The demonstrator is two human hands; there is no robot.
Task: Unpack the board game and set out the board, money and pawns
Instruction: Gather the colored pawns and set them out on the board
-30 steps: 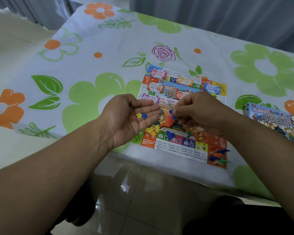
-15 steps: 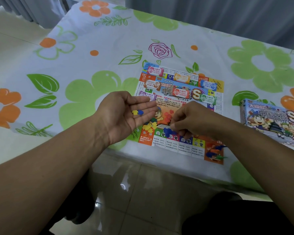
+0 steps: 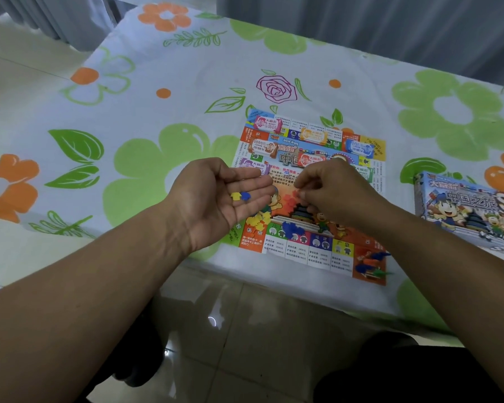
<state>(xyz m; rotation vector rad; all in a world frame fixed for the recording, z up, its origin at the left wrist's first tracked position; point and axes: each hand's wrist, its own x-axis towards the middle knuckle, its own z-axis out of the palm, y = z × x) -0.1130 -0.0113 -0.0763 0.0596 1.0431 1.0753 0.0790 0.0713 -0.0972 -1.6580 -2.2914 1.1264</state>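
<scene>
Right hand (image 3: 335, 196) lifted — fingers bunched, left hand (image 3: 216, 202) open, floral tablecloth (image 3: 157, 112), grey curtains (image 3: 361, 18)

free: tablecloth (image 3: 146, 91) L of board (image 3: 300, 254) | blocked: box (image 3: 472, 210) R (near edge), pawns (image 3: 371, 261) on board corner

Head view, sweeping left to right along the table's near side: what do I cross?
left hand, palm up with two small pieces on it → right hand → pawns on the board corner → game box
</scene>
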